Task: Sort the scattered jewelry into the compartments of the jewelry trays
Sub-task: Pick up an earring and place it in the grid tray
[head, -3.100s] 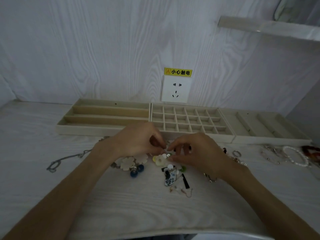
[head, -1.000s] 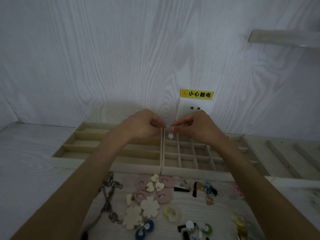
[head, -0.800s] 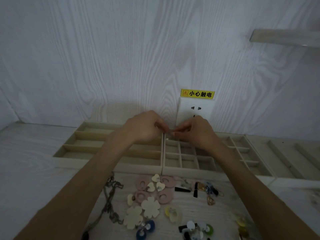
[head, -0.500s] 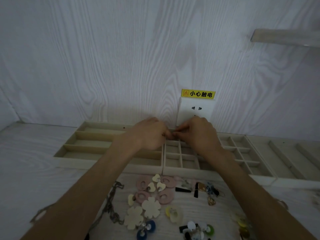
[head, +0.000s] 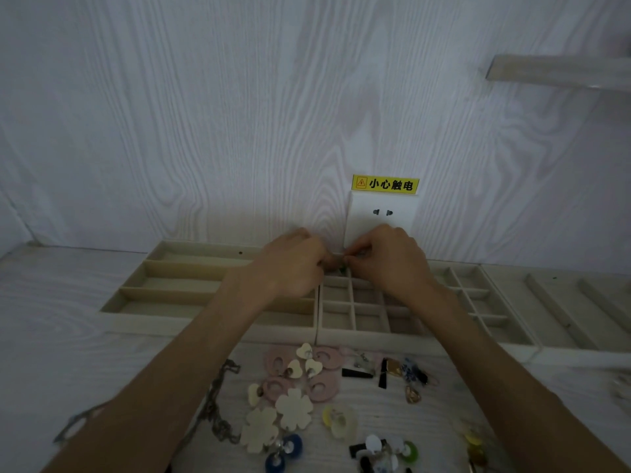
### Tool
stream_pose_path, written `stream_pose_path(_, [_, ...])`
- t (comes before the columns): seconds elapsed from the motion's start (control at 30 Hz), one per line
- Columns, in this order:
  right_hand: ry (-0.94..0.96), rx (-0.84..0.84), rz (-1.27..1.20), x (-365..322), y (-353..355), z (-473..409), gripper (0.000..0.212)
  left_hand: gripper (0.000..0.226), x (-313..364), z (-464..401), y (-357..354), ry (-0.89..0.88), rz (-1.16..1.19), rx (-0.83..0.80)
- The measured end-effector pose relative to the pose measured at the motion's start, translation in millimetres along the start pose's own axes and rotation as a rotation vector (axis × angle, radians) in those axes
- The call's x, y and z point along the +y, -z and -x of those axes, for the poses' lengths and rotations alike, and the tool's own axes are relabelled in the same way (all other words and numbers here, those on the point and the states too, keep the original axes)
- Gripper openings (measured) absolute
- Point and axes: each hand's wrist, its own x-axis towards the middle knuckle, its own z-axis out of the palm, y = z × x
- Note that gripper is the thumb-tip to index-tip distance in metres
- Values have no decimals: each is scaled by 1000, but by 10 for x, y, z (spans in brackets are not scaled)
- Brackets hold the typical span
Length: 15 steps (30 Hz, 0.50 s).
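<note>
My left hand (head: 290, 266) and my right hand (head: 389, 262) meet fingertip to fingertip at the back left corner of the grid tray (head: 375, 336). Together they pinch a small earring (head: 341, 266); only a green speck of it shows between the fingers. Left of the grid tray is a tray with long compartments (head: 164, 295), and a third tray (head: 580, 322) lies on the right. Scattered jewelry lies in front of the trays: pink oval earrings (head: 322, 389), cream flower pieces (head: 293, 407), small hearts (head: 311, 367), a chain necklace (head: 215, 407) and blue pom-pom earrings (head: 285, 452).
A wall socket (head: 382, 213) with a yellow warning label (head: 385, 184) sits on the wall right behind my hands. A shelf edge (head: 553, 71) juts out at the upper right. More small earrings (head: 386, 370) lie near the tray front.
Both hands lifted the small earring from the pile and carried it up and away to the grid tray. In the last second they sank toward its back left corner.
</note>
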Motion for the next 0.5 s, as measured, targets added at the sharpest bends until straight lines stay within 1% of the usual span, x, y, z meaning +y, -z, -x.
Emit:
stream_pose_path(0.13, [-9,-98,-46,19,130,-25,15,50,38,23,12,1,-37,-1])
stream_pose_path(0.3, [15,-249,0,38,188,-28,23,55,63,34,46,5,5,45])
stream_pose_path(0.37, [22,-267,5,48,185,-39,26,58,85,39,22,-9,-21,25])
stream_pose_path(0.5, [19,-279,-76,84,260,-71,25,50,87,38,-10,12,-72,34])
